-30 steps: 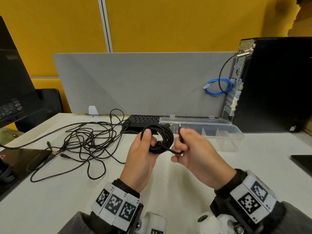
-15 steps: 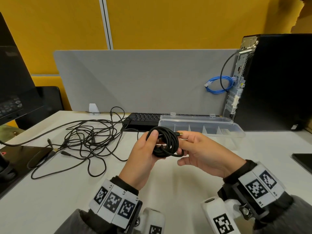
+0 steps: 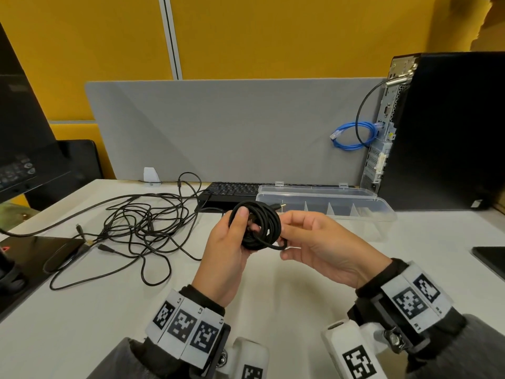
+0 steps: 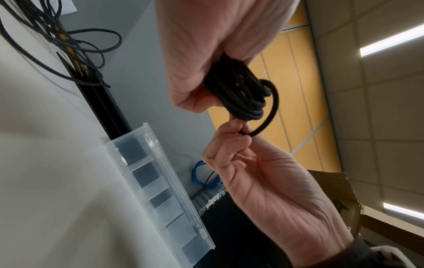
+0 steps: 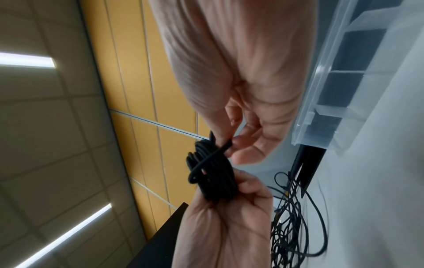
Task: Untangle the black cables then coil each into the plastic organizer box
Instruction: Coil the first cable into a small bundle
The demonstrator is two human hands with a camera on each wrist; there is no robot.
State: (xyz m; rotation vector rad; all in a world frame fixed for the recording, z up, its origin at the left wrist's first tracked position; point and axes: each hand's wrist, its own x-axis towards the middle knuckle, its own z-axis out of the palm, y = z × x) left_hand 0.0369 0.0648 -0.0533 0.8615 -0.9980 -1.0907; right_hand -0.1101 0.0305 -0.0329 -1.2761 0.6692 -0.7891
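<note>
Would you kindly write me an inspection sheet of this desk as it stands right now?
Surface: white desk, bare in front of the hands.
Job's things: coiled black cable held above the desk; clear plastic organizer box with dividers, open, no cable seen inside.
Clutter: black keyboard behind the box; dark flat pad at right edge.
Grippers: left hand grips the coil; right hand pinches its loose end.
Cables: tangled thin black cables lying left on the desk; blue looped cable at the tower.
Surroundings: grey divider panel, black computer tower, yellow wall, black monitor at left.
</note>
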